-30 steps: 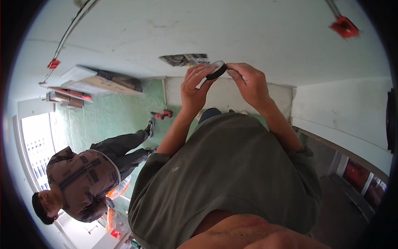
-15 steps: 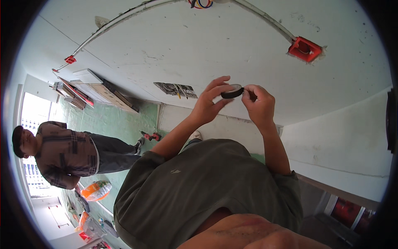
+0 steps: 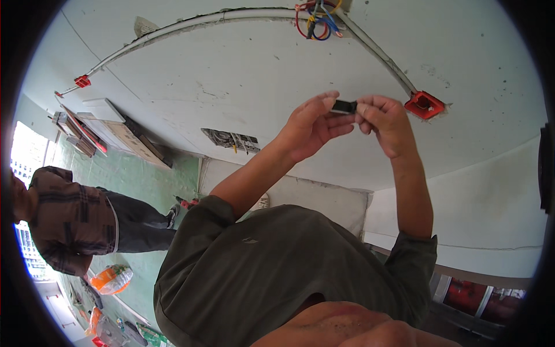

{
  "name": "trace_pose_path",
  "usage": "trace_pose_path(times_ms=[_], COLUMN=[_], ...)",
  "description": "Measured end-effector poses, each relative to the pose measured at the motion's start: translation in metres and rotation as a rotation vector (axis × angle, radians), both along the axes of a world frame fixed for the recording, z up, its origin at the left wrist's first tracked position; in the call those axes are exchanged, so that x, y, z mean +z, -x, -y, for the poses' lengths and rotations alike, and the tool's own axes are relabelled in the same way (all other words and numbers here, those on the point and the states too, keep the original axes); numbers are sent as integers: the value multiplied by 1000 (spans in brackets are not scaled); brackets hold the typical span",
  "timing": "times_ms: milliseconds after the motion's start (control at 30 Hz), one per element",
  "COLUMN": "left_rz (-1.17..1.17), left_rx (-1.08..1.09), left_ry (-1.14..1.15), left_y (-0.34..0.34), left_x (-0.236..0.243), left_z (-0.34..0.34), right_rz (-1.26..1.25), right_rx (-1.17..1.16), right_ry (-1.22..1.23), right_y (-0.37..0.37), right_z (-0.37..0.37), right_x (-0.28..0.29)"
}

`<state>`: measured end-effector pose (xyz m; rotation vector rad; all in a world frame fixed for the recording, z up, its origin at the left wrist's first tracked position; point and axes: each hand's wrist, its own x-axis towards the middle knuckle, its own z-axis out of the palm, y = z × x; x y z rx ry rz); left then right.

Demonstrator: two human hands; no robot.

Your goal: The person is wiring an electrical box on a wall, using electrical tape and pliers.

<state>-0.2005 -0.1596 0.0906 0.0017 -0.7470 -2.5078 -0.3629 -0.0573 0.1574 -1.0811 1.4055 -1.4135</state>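
In front of the pale wall, a roll of black electrical tape (image 3: 344,107) is gripped by my left hand (image 3: 309,127) between thumb and fingers, seen edge-on. My right hand (image 3: 386,120) pinches at the roll's right side, where the tape's loose end seems to be; the fingertips partly hide it. Above both hands, a bundle of red, yellow and blue wires (image 3: 319,23) hangs out of the wall. A red junction box (image 3: 425,105) is set into the wall just right of my right hand.
White conduit (image 3: 231,16) runs along the wall. To the left stands another person (image 3: 69,217) on the green floor (image 3: 147,266), by a red drill (image 3: 186,202) and an orange-and-clear bag (image 3: 111,280). Boards (image 3: 136,139) lean on the wall near a recess with wires (image 3: 230,140).
Both hands have risen toward the wires, carrying the tape roll, which has turned edge-on. The view has shifted, bringing more of the wire bundle in.
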Motion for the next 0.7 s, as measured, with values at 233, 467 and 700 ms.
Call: trace_pose_path(times_ms=[233,467,700], left_rz=[-173,-225,-307], left_rx=[80,73,-77], left_ry=[89,-90,-210], left_y=[7,-2,5], left_x=[47,62,55], left_z=[42,49,55], right_rz=[76,-12,-157], right_rx=[-28,-97,-121], right_ry=[38,-27,-104], right_y=[14,12,6], right_z=[51,71,73], right_x=[62,90,110])
